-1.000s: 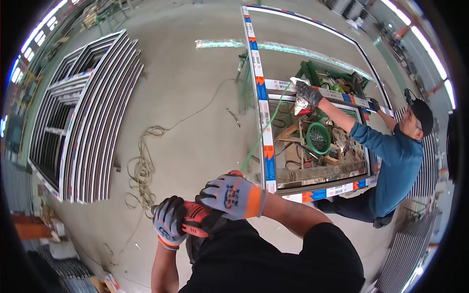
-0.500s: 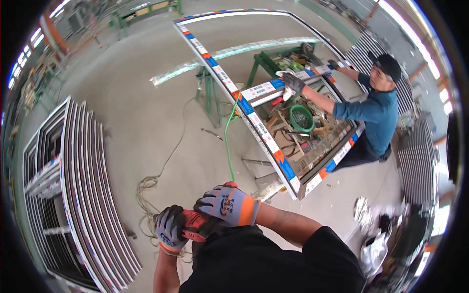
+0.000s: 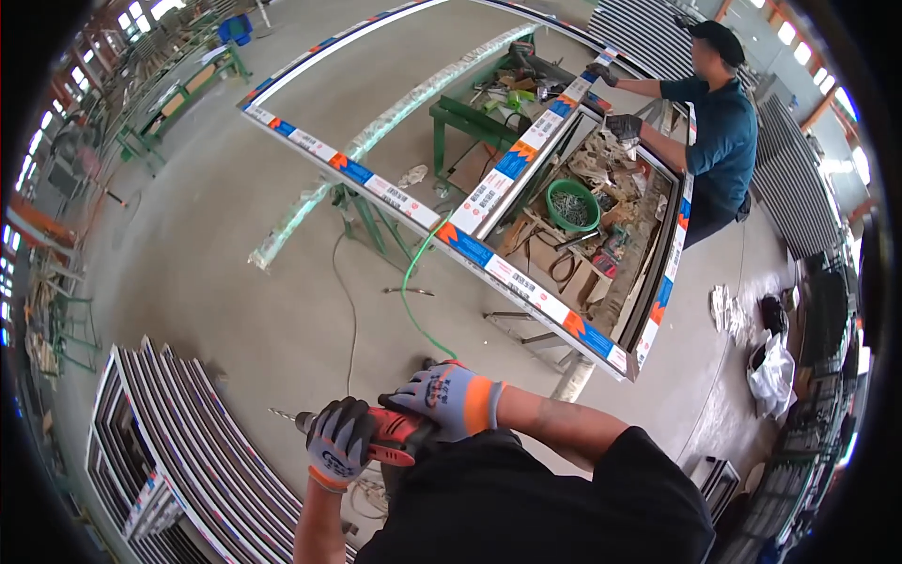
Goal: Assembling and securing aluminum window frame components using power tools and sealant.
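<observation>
A red and black power drill (image 3: 398,432) is held low in front of my body, its metal bit (image 3: 281,414) pointing left. My left hand (image 3: 336,442), in a grey and black glove, wraps round the front of the drill behind the chuck. Gloved as well, my right hand (image 3: 440,399) lies closed over its rear; part of the grip is hidden. Just past my right fingers a small red piece (image 3: 455,363) shows, near the lower end of a green cord (image 3: 420,324). Ahead lies a large window frame (image 3: 489,263) with printed protective tape.
A co-worker (image 3: 723,141) leans over the frame's far right, gloved hands at it. Under it are a green bowl of screws (image 3: 572,206) and a green bench (image 3: 451,117). A wrapped bar (image 3: 413,99) crosses beneath. Stacked frames (image 3: 202,442) stand at left; cable trails across the floor.
My view has swung, so the frame and stacks appear turned. The drill bit has come into sight at left. The co-worker's hands have shifted along the frame, and the white cloth no longer shows there.
</observation>
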Demonstrator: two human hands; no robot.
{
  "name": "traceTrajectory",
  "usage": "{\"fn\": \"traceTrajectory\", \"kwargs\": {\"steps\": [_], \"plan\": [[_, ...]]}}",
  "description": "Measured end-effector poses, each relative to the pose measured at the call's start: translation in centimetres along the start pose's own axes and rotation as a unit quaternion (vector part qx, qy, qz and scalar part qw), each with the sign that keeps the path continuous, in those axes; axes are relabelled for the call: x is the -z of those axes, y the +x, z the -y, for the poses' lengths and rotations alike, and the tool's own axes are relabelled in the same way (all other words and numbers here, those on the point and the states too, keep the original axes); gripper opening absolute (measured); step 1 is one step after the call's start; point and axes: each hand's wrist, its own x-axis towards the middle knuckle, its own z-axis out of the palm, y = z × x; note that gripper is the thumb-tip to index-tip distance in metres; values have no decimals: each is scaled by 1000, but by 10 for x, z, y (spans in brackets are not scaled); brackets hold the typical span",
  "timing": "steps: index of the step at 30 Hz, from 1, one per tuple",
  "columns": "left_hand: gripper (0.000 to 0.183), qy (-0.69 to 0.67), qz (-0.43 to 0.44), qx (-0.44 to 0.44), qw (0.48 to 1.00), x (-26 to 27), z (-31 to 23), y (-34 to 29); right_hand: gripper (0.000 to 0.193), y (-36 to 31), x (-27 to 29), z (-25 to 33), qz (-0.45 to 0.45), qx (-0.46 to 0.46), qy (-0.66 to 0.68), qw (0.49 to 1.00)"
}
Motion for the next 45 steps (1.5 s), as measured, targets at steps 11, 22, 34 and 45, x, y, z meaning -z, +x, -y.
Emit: {"fn": "traceTrajectory", "kwargs": {"steps": [11, 22, 34, 45], "plan": [[25, 9, 0, -156, 988, 21, 265, 159, 84, 192, 134, -83, -15, -77, 26, 997], [28, -58, -16, -320, 945, -2, 437, 329, 88, 292, 215, -124, -314, -236, 71, 917], [44, -180, -136, -109, 968, -209, 520, 524, 88, 314, 308, -360, -450, -256, 348, 781], [51, -32, 125, 108, 986, -441, 602, 602, 87, 321, 450, -825, -329, -565, -63, 754]]}}
